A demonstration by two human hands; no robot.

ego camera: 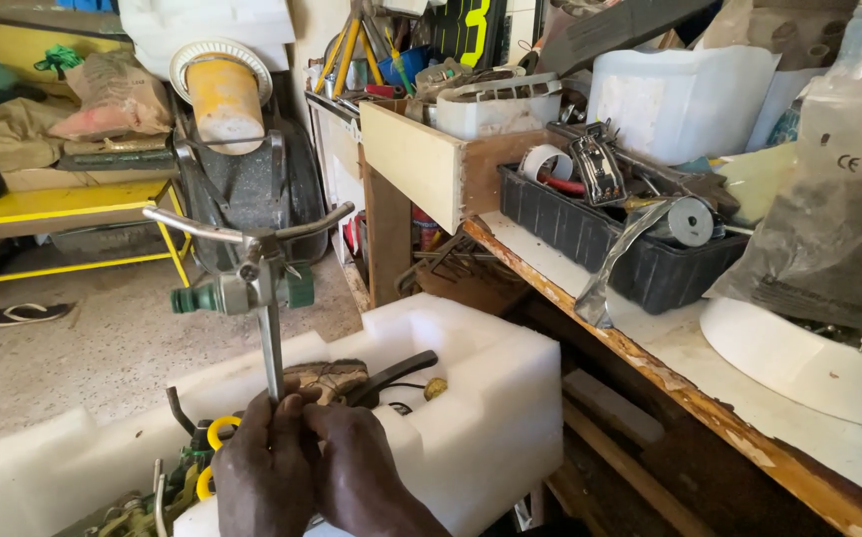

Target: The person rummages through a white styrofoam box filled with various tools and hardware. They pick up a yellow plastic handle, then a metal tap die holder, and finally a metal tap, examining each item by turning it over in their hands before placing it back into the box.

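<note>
Cluttered bench (590,273) stands right of both hands (317,467), closed together around the upright sprinkler (257,278) stem over a foam block (481,398).

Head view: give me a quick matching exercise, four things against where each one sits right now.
Things:
1. Metal sprinkler stem
2. Black crate
3. Sandal
4. White foam block

Places:
A. On the floor under the yellow bench
B. On the workbench, full of tools
C. Gripped at its base by the left hand and right hand
D. Beneath both hands, beside the workbench

Pairs: 1-C, 2-B, 3-A, 4-D
</note>
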